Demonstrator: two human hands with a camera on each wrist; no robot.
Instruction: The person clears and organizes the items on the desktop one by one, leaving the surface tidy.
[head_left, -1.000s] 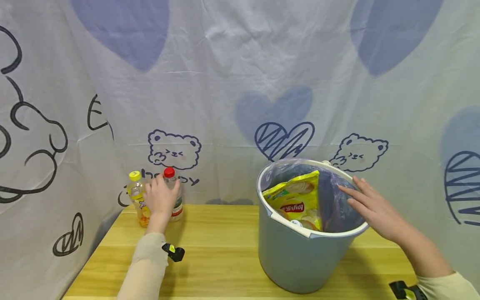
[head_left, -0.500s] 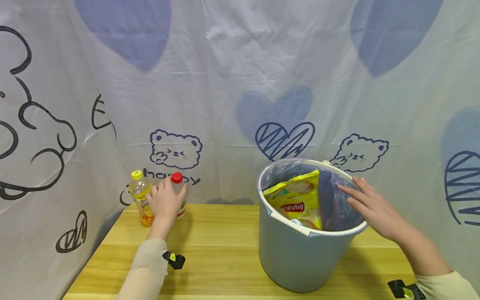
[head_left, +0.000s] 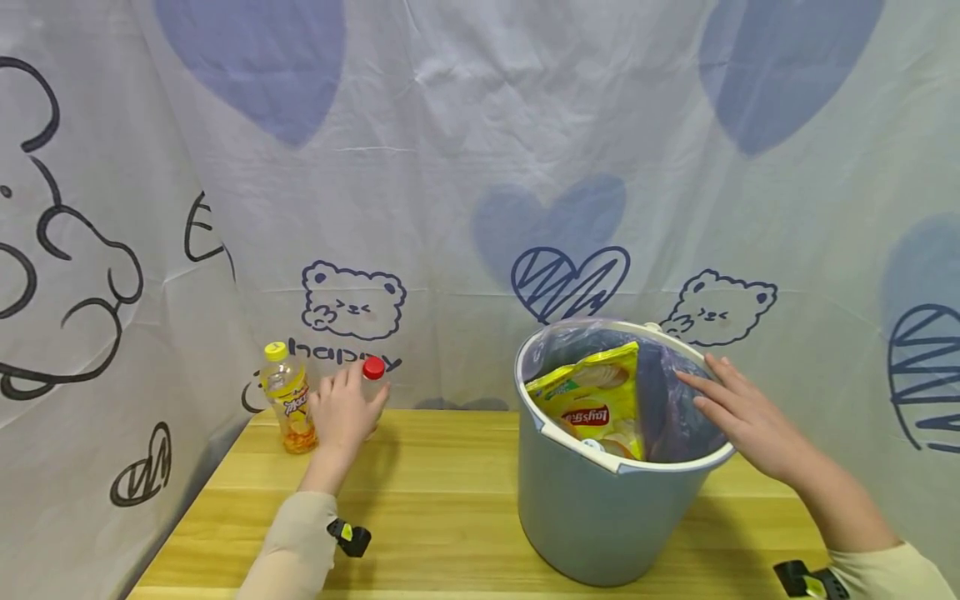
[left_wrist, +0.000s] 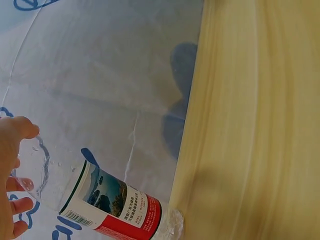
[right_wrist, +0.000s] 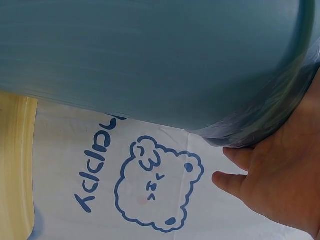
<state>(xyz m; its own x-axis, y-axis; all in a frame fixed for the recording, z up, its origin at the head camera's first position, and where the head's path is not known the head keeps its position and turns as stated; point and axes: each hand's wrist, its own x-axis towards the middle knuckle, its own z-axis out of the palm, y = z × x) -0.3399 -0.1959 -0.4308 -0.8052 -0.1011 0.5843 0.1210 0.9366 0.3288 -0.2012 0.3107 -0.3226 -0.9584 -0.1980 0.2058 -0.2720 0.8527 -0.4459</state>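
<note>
My left hand [head_left: 345,414] grips the upper part of a clear plastic water bottle [left_wrist: 120,200] with a red cap [head_left: 373,367]. Most of this bottle is hidden behind the hand in the head view; its landscape label shows in the left wrist view. To its left stands a yellow-capped drink bottle [head_left: 289,400] with some orange contents at the bottom. With fingers straight, my right hand [head_left: 753,421] rests on the right rim of a grey trash bin [head_left: 600,517]. A purple bag lines the bin, and a yellow chip bag [head_left: 592,412] lies inside.
Everything stands on a light wooden table [head_left: 435,517]. A printed cloth [head_left: 450,250] hangs behind its back edge and along the left side. Inside the bin, near its front rim, a small white round item [head_left: 592,445] is partly visible.
My left hand has moved a little to the right and toward me with the red-capped bottle, away from the yellow-capped one. My right hand and the bin have stayed put.
</note>
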